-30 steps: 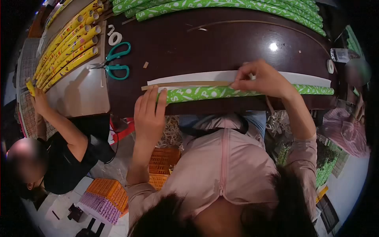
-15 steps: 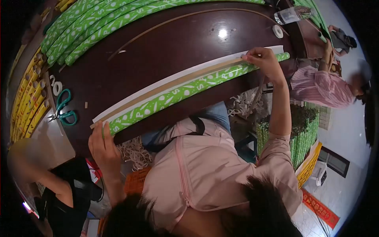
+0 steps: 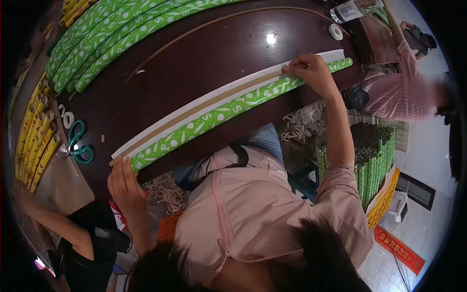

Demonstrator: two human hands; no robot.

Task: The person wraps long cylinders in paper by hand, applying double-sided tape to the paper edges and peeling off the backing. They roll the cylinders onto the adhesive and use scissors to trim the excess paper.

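Note:
A roll of green wrapping paper (image 3: pixel 199 124) with white patterns lies slantwise along the table's near side, its white edge flap turned up. A tan tape strip (image 3: pixel 194 113) runs along that flap from the left end to my right hand (image 3: pixel 311 73). My right thumb and fingertips are pinched on the strip near the roll's right end. Past them, the flap shows white. My left hand (image 3: pixel 126 182) is at the roll's left end, its fingers closed on the roll beside the strip's end. The thumb there is hidden.
Green rolls (image 3: pixel 97 48) are stacked at the back left, beside yellow rolls (image 3: pixel 36 141). Green-handled scissors (image 3: pixel 80 142), tape rolls (image 3: pixel 335 32) and a plastic bottle (image 3: pixel 352 10) lie on the table (image 3: pixel 194 63). Liner scraps (image 3: pixel 306 121) hang below. Co-workers sit at both sides.
My right hand has slid a little left along the strip, while my left hand stays at the roll's end. The right co-worker's arm has risen; the left co-worker's hand has moved toward the yellow rolls.

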